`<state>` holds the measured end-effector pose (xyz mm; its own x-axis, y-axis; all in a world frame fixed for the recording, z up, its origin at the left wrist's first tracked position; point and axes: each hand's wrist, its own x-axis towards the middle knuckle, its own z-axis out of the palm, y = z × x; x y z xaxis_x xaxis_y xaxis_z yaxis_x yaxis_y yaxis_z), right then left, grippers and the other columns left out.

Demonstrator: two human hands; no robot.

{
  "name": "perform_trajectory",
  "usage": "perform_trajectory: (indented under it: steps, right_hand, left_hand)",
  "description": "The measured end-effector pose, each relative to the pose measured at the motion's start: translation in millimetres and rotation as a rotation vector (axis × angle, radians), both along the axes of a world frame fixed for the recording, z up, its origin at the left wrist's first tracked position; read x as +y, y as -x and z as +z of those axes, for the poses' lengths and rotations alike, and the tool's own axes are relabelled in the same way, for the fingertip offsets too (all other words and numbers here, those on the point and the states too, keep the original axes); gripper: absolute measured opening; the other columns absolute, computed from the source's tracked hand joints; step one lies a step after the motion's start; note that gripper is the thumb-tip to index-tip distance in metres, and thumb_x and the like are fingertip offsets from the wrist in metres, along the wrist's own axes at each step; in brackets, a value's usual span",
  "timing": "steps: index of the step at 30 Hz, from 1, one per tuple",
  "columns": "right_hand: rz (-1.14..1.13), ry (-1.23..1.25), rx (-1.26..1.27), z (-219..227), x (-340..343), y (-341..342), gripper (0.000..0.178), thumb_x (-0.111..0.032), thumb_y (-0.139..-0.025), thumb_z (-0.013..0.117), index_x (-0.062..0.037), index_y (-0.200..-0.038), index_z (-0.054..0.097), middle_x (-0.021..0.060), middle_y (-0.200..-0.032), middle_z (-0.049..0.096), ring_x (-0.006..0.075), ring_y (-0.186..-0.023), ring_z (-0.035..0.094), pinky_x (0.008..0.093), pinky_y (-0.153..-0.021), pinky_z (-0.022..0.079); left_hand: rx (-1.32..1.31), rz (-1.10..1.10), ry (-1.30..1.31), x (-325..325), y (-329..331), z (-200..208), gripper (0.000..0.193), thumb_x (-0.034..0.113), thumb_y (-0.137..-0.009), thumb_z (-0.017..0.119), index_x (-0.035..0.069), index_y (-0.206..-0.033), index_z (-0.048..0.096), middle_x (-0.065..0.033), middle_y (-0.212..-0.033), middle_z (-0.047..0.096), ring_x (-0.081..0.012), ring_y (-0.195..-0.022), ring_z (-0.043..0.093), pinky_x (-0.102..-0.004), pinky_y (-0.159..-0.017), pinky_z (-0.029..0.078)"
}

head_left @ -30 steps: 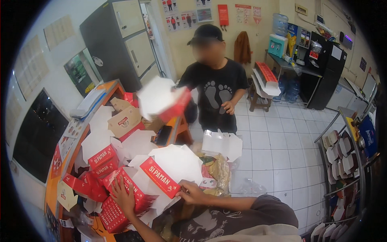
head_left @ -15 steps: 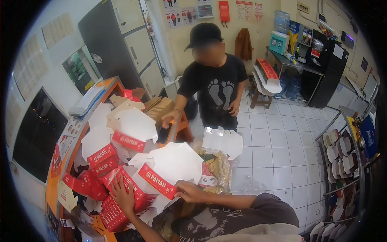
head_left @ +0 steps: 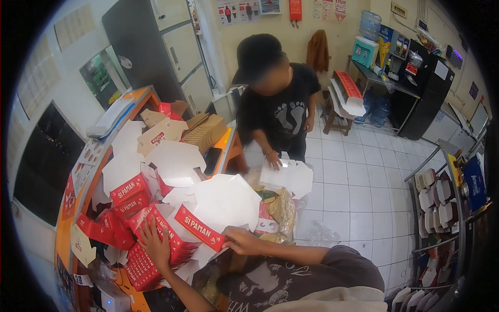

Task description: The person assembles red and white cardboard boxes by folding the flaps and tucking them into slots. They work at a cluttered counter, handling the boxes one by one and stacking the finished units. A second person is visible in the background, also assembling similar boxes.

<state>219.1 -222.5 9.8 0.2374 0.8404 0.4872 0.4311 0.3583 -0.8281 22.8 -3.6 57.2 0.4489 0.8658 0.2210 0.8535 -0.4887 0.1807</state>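
Observation:
A flat takeaway carton [head_left: 199, 229], with a red lettered panel and white inside, lies over the pile at the centre. My right hand [head_left: 241, 242] pinches the right end of its red panel. My left hand [head_left: 156, 246] lies with fingers spread on the stack of red cartons [head_left: 141, 271], just left of that panel. The stack's layers lean unevenly, and my palm hides part of them. Crumpled or folded red cartons [head_left: 106, 231] sit left of my left hand. More loose cartons, white side up [head_left: 175, 162], are heaped beyond.
Across the counter a co-worker [head_left: 280, 109] touches a white carton [head_left: 291, 179] on a clear plastic bag of packs [head_left: 283, 213]. Brown cardboard pieces [head_left: 205, 136] and a dark phone [head_left: 212, 160] are at the far counter edge. A rack of folded cartons [head_left: 439, 200] stands right.
The co-worker's hand has gone from beside the pile to the white carton on the bag. A blurred red-panelled carton has dropped onto the heap. My hands stay nearly in place.

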Motion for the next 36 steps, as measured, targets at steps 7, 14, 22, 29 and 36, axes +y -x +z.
perform_trajectory:
  steps: [7,14,22,29,36]
  right_hand:
    - [-0.017,0.078,0.060,-3.9,0.8,-1.7,0.027,-0.016,-0.087,0.065,0.0007,-0.105,0.054,0.0171,-0.093,0.057,0.0349,-0.085,0.057,0.0405,-0.075,0.045]
    - [-0.073,0.032,0.110,-10.4,0.6,-3.0,0.024,-0.016,-0.085,0.068,-0.0027,-0.102,0.057,0.0081,-0.076,0.051,0.0204,-0.067,0.049,0.0328,-0.062,0.040]
    - [-0.156,-0.145,0.166,4.7,-2.2,6.3,0.023,-0.015,-0.086,0.068,-0.0013,-0.101,0.057,0.0089,-0.079,0.054,0.0196,-0.068,0.052,0.0318,-0.064,0.042]
    - [-0.042,0.116,0.141,14.0,24.0,5.3,0.024,-0.013,-0.084,0.068,-0.0004,-0.099,0.055,0.0119,-0.077,0.055,0.0236,-0.067,0.053,0.0352,-0.062,0.042]
    - [0.037,0.092,0.156,-2.4,79.3,12.1,0.030,-0.013,-0.081,0.069,0.0003,-0.100,0.051,0.0152,-0.075,0.055,0.0268,-0.064,0.053,0.0374,-0.060,0.041]
  left_hand:
    - [-0.007,-0.007,-0.006,2.0,1.3,-1.2,0.058,0.048,-0.093,0.048,0.028,-0.146,0.035,-0.0062,-0.155,0.027,-0.0338,-0.142,0.022,-0.0616,-0.112,0.009]
    - [-0.017,-0.008,0.005,-1.6,-1.3,3.8,0.058,0.048,-0.093,0.048,0.028,-0.146,0.035,-0.0048,-0.155,0.027,-0.0322,-0.142,0.022,-0.0616,-0.112,0.008]
    - [0.004,0.041,0.026,-0.3,0.6,2.6,0.060,0.052,-0.093,0.046,0.028,-0.147,0.033,-0.0048,-0.156,0.025,-0.0333,-0.143,0.020,-0.0624,-0.112,0.010]
    - [0.026,0.032,0.022,0.5,-1.5,-0.2,0.064,0.055,-0.092,0.044,0.025,-0.148,0.032,-0.0100,-0.154,0.027,-0.0357,-0.143,0.019,-0.0624,-0.111,0.010]
    - [-0.059,0.021,0.081,-0.4,3.6,4.0,0.067,0.057,-0.090,0.045,0.026,-0.148,0.031,-0.0100,-0.155,0.024,-0.0360,-0.144,0.014,-0.0636,-0.111,0.005]
